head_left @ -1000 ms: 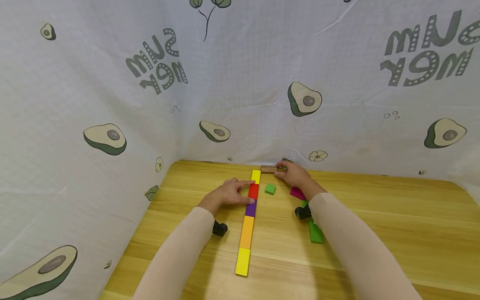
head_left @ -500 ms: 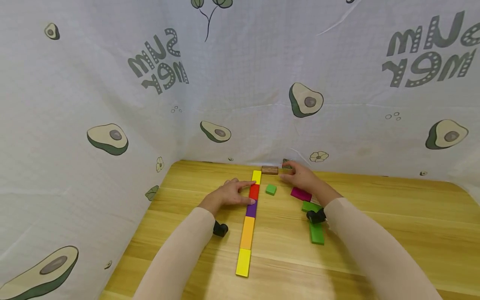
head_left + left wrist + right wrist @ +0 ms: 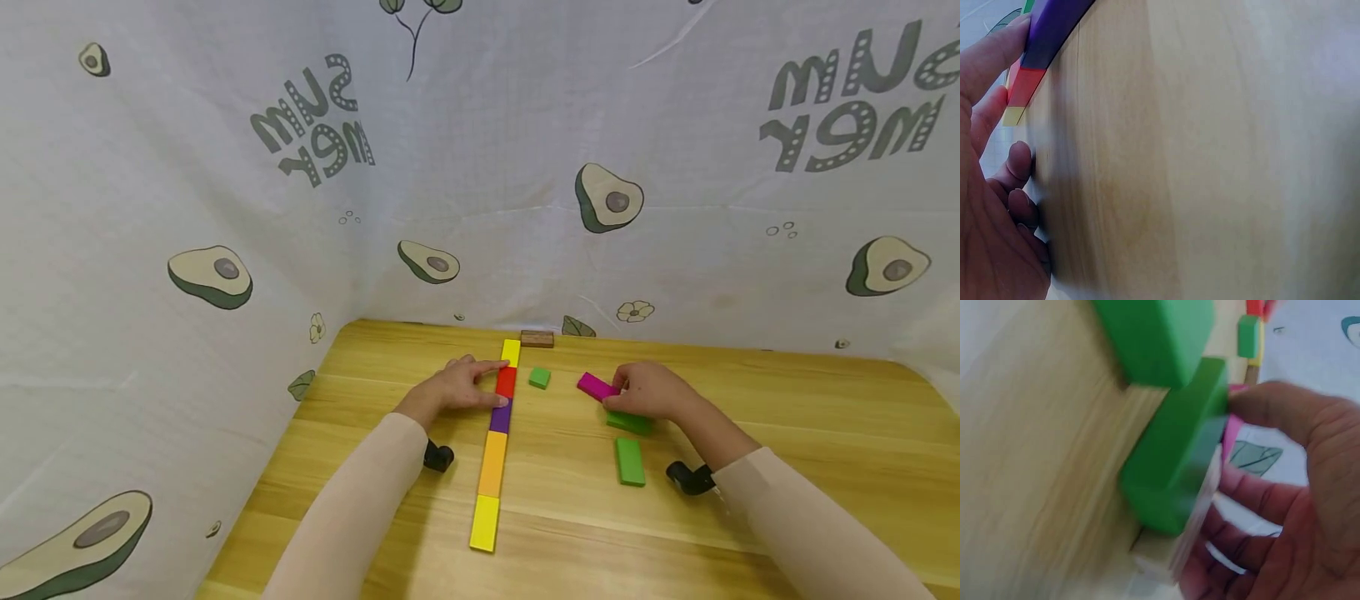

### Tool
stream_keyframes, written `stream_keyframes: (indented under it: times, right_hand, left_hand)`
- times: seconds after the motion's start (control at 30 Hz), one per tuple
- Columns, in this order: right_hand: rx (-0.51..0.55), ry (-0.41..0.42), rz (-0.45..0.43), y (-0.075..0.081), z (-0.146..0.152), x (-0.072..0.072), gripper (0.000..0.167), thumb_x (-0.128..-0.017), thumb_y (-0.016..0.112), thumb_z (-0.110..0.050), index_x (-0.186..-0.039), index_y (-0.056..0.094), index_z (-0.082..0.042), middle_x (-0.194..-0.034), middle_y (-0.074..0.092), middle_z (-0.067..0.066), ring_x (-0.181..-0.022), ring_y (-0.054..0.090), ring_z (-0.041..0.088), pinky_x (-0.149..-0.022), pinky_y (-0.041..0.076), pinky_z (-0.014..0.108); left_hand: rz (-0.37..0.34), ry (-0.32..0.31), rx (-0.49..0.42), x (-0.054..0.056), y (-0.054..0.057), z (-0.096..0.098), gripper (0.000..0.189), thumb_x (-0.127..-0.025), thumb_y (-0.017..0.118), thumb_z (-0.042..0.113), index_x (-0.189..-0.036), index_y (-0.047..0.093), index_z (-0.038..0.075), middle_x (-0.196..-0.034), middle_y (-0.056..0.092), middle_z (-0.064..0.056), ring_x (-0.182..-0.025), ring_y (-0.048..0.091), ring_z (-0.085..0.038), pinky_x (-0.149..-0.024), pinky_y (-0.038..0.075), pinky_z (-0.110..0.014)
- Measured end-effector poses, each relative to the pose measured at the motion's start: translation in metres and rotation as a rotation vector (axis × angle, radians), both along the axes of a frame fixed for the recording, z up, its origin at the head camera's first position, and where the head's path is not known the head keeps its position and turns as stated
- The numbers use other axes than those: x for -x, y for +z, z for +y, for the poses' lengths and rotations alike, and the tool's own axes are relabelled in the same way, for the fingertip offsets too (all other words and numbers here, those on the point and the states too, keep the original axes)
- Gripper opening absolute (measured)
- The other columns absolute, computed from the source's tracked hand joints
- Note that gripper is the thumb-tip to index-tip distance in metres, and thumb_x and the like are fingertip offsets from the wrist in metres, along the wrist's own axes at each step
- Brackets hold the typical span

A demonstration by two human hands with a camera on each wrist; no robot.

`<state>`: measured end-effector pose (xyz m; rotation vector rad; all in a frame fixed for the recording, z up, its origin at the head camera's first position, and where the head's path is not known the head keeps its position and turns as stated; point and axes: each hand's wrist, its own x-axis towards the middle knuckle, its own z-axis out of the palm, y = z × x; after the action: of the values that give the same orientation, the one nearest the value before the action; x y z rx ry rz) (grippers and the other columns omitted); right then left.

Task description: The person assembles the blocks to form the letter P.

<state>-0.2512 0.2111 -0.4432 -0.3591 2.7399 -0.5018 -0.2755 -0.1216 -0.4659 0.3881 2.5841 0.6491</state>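
Note:
A straight row of flat blocks runs away over the table: yellow (image 3: pixel 484 523), orange (image 3: pixel 492 464), purple (image 3: pixel 501 417), red (image 3: pixel 506 382) and another yellow (image 3: pixel 511 352). My left hand (image 3: pixel 453 387) lies at its left side, thumb touching the purple block and index finger reaching the red and yellow ones. The remaining left fingers are bent. My right hand (image 3: pixel 654 392) pinches the near end of a magenta block (image 3: pixel 595 385) between thumb and index finger. Beneath that hand are a green block (image 3: pixel 1179 437) and a plain wooden block (image 3: pixel 1159 556), the latter hidden in the head view.
A brown block (image 3: pixel 537 339) sits against the cloth beside the row's far end. Right of the row is a small green block (image 3: pixel 539 378); another green block (image 3: pixel 630 462) lies nearer. White printed cloth (image 3: pixel 480 167) rises behind the table.
My right hand has drawn back from the brown block, moving right and nearer to the magenta block, which has turned slightly. The brown block stays by the row's far end. My left hand holds its place.

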Motion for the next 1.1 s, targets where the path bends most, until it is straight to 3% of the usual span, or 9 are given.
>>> stream_keyframes:
  times: [0.1,0.2,0.4,0.53,0.8,1.1]
  right_hand:
    - [-0.032,-0.008,0.009,0.002,-0.006,0.003,0.034,-0.085,0.075,-0.034,-0.097,0.068,-0.003,-0.080,0.063,0.004,-0.068,0.052,0.018,-0.060,0.041,0.029]
    - [-0.024,0.000,0.030,0.001,-0.011,0.015,0.034,-0.089,0.072,-0.032,-0.103,0.066,-0.002,-0.088,0.067,0.007,-0.073,0.056,0.019,-0.065,0.047,0.033]
    - [0.129,-0.023,0.120,-0.013,-0.007,0.049,0.039,-0.097,0.068,-0.023,-0.118,0.063,0.008,-0.102,0.068,0.019,-0.089,0.062,0.029,-0.085,0.052,0.048]
    - [0.210,-0.069,0.112,-0.022,-0.002,0.062,0.043,-0.100,0.065,-0.024,-0.126,0.061,0.009,-0.110,0.068,0.023,-0.099,0.062,0.034,-0.094,0.050,0.052]
    - [0.206,-0.077,0.144,-0.029,-0.007,0.073,0.045,-0.102,0.063,-0.031,-0.134,0.060,0.000,-0.113,0.068,0.021,-0.099,0.060,0.035,-0.097,0.048,0.055]
    - [0.162,-0.081,0.147,-0.029,-0.014,0.075,0.047,-0.103,0.060,-0.033,-0.139,0.058,-0.002,-0.119,0.066,0.025,-0.104,0.059,0.038,-0.100,0.046,0.058]
  left_hand:
    - [0.002,0.004,0.001,0.001,0.000,-0.001,0.076,-0.086,0.074,0.059,-0.154,0.041,0.047,-0.134,0.051,-0.007,-0.127,0.043,-0.028,-0.109,0.043,-0.055]
    - [0.001,0.011,0.004,0.001,-0.001,-0.001,0.076,-0.086,0.074,0.058,-0.154,0.041,0.047,-0.132,0.051,-0.007,-0.124,0.043,-0.027,-0.107,0.044,-0.053]
    - [0.003,0.006,0.001,0.001,-0.002,0.002,0.076,-0.085,0.074,0.059,-0.153,0.042,0.046,-0.127,0.052,-0.005,-0.118,0.044,-0.025,-0.103,0.045,-0.048]
    - [-0.002,-0.004,-0.001,0.000,-0.002,0.004,0.077,-0.085,0.074,0.059,-0.153,0.042,0.047,-0.126,0.052,-0.004,-0.116,0.044,-0.024,-0.101,0.045,-0.046]
    - [0.006,0.009,0.011,0.002,-0.001,0.002,0.076,-0.085,0.074,0.060,-0.153,0.042,0.047,-0.123,0.052,-0.003,-0.116,0.044,-0.023,-0.101,0.045,-0.046]
    - [-0.008,0.015,0.004,0.002,-0.002,0.002,0.077,-0.084,0.074,0.060,-0.153,0.042,0.047,-0.124,0.052,-0.003,-0.117,0.044,-0.024,-0.102,0.046,-0.048]
